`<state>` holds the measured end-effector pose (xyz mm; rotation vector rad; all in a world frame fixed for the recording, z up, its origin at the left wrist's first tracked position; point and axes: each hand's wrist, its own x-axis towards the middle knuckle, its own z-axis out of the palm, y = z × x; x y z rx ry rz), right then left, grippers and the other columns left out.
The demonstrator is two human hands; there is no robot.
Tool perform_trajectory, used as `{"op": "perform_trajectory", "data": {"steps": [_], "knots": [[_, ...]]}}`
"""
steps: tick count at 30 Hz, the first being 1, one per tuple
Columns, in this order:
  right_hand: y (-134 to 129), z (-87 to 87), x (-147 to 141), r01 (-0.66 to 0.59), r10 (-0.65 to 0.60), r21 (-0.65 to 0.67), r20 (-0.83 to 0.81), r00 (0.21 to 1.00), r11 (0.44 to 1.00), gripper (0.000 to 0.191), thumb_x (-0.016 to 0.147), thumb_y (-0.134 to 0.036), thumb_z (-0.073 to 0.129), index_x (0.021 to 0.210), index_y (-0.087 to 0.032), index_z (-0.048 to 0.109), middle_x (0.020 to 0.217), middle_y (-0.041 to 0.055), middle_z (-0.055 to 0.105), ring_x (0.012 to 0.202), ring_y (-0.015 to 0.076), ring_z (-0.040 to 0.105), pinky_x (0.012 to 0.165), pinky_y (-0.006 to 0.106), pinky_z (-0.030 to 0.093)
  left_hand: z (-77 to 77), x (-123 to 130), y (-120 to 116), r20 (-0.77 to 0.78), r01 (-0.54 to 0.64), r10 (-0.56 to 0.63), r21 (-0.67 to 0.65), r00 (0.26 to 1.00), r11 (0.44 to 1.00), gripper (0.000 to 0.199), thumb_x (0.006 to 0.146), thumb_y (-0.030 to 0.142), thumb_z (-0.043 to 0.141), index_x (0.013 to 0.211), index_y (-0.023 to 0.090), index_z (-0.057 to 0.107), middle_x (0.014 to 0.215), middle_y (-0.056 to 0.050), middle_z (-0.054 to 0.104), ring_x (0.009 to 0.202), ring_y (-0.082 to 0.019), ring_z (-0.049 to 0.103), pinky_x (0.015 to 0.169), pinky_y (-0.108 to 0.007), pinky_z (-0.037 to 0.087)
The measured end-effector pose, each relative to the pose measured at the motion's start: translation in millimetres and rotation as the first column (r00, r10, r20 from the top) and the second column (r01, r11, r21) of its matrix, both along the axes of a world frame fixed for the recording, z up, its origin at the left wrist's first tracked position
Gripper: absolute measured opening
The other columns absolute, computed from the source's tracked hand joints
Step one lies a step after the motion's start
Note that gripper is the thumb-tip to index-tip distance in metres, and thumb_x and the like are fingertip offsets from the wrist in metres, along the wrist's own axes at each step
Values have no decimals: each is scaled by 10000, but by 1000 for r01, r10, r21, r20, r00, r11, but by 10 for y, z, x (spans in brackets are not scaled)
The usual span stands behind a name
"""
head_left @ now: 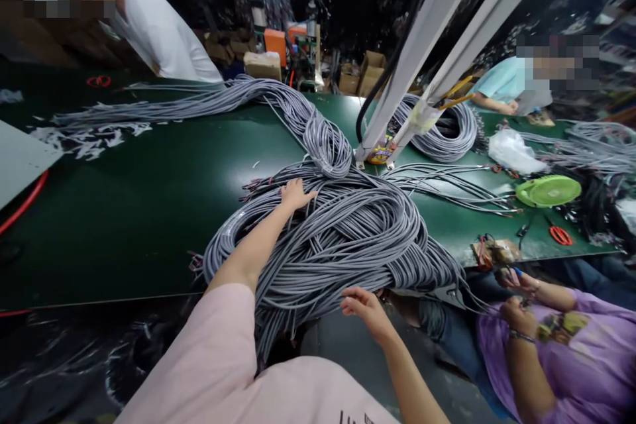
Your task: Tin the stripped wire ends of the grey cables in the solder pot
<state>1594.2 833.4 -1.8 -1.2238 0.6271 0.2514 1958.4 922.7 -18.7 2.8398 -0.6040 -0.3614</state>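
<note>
A large tangled heap of grey sheathed cables [338, 245] lies on the dark green work table [139, 225], spilling past its front edge. My left hand [297, 193] rests on top of the heap at its far side, fingers spread. My right hand [360, 308] touches the heap's lower edge, fingers curled against the cables. Whether they grip anything, I cannot tell. A long grey cable bundle [199, 103] runs from the heap toward the table's far end.
A co-worker's hands [519, 298] work at the right, below the table edge. Another grey coil [447, 129], a green fan [548, 190], red-handled scissors [560, 235] and a plastic bag [514, 152] lie at right. Metal posts [422, 46] rise behind the heap.
</note>
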Motion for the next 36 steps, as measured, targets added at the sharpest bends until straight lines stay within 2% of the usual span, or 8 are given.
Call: {"op": "perform_trajectory", "data": {"steps": [5,9,12,16,20,23,30,36], "knots": [[-73,-27,559,24,-23,-5,115,993,1000,354,670,-430,760,918,-188,688,750,9,693,689,136,635,724,305,517,35,496,-73,57,27,-27,-4,998,1000,582,878,460,447,1303,63,467,1382,-202,475,1309,-297,398,1080,-375,296],[-133,-233,1111,72,-63,-66,132,989,995,356,639,-390,760,915,-183,673,732,-5,669,693,134,635,680,290,531,-11,879,-185,80,5,-6,2,997,1000,531,874,386,467,1337,127,442,1444,-162,423,1353,-287,346,1101,-402,279],[-177,-412,1291,73,-62,-85,129,990,994,335,614,-367,755,865,-170,654,637,-26,629,611,131,621,577,275,532,-96,1094,-197,33,-49,48,30,998,998,590,859,426,490,1368,138,410,1448,-171,423,1338,-313,375,1065,-441,333],[-214,-533,1267,64,-51,-86,139,989,994,306,657,-379,697,867,-164,639,624,-25,633,554,122,620,519,264,535,-200,1287,-150,-102,-85,94,88,990,992,647,842,528,485,1330,104,467,1337,-194,543,1210,-308,530,947,-370,442],[-216,-545,1213,49,-34,-96,152,988,994,269,682,-362,675,871,-174,645,632,-27,634,549,113,617,507,247,533,-213,1377,-105,-223,-29,56,126,973,992,573,842,573,455,1130,113,641,1167,-145,667,1065,-255,624,847,-275,473],[-210,-540,1205,37,-20,-106,154,988,994,244,701,-356,659,867,-177,646,645,-25,633,543,108,615,505,242,529,-196,1379,-78,-272,23,19,151,962,988,528,773,547,560,1092,140,663,1102,-95,699,993,-223,650,805,-234,482],[-211,-522,1195,1,19,-117,174,985,993,211,731,-340,630,867,-178,644,638,-24,622,545,110,616,515,240,526,-239,1352,-68,-226,72,-8,275,974,959,679,524,273,774,1170,134,615,1198,-194,638,1094,-354,601,903,-384,491],[-196,-545,1189,13,10,-124,184,983,992,192,735,-349,628,842,-190,635,633,-30,611,531,107,602,512,240,519,-212,1400,1,-241,91,-21,284,970,955,383,520,294,772,878,173,712,967,-130,719,994,-335,641,847,-363,516]]}}
